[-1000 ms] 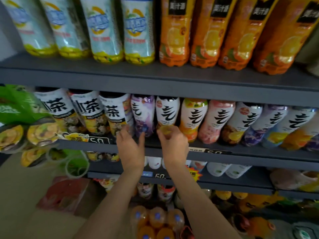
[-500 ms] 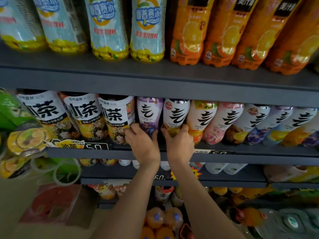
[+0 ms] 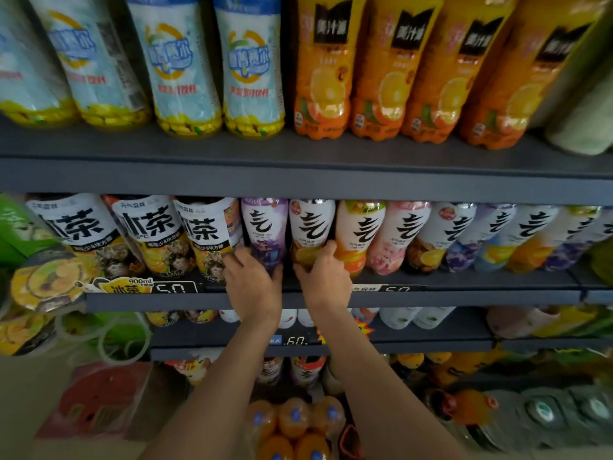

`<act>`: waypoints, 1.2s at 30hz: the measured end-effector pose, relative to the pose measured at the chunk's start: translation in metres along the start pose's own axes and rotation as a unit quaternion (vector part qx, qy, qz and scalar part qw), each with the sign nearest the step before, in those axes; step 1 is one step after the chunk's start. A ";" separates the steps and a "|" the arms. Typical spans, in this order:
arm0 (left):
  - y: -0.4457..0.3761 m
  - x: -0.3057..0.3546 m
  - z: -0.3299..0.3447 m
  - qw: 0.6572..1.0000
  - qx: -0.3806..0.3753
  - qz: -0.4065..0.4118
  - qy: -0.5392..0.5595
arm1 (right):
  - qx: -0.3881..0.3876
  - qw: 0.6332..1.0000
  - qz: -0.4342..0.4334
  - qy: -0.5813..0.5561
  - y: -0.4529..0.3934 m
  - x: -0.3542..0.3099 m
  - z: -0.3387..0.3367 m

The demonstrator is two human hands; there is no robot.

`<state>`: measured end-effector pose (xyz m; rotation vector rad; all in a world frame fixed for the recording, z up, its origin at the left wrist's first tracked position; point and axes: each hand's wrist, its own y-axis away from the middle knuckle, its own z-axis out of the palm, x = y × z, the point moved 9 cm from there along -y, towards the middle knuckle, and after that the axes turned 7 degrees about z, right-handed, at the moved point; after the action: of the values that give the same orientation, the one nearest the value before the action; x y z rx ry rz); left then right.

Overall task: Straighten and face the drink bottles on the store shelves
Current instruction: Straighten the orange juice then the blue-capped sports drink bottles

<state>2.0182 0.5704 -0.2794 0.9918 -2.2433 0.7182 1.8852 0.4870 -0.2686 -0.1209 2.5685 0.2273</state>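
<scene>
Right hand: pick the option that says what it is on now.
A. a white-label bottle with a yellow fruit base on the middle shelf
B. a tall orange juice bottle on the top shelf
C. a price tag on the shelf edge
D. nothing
A: the right hand wraps its fingers round the base of the white-label bottle on the middle shelf, beside the purple-label bottle held by the left hand.

Both bare forearms stretched up and forward, nearly parallel, wrists close together. Left hand [image 3: 253, 287] back-up, fingers [image 3: 236, 255] curled forward in a grip. Right hand [image 3: 323, 280] just beside it, fingers [image 3: 328, 248] likewise curled, thumb low.
</scene>
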 end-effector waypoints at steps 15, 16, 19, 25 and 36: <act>0.066 0.317 -0.095 0.911 0.066 0.397 0.084 | 0.094 0.958 -0.194 -0.189 0.006 0.038 -0.334; 0.063 0.334 -0.087 0.924 0.062 0.367 0.090 | 0.101 0.957 -0.181 -0.201 -0.005 0.048 -0.353; 0.053 0.360 -0.062 0.960 0.054 0.245 0.122 | 0.090 0.977 -0.141 -0.133 -0.036 0.065 -0.381; 0.029 0.348 -0.081 0.979 0.133 0.105 0.109 | -0.018 0.979 -0.173 -0.110 -0.064 0.030 -0.352; -0.007 0.323 -0.033 0.997 0.016 0.015 0.075 | 0.023 0.988 -0.118 -0.098 -0.088 0.015 -0.326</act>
<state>1.8533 0.4365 -0.0341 0.8895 -2.1278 0.8158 1.7146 0.3396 -0.0169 -0.3649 2.3369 0.0852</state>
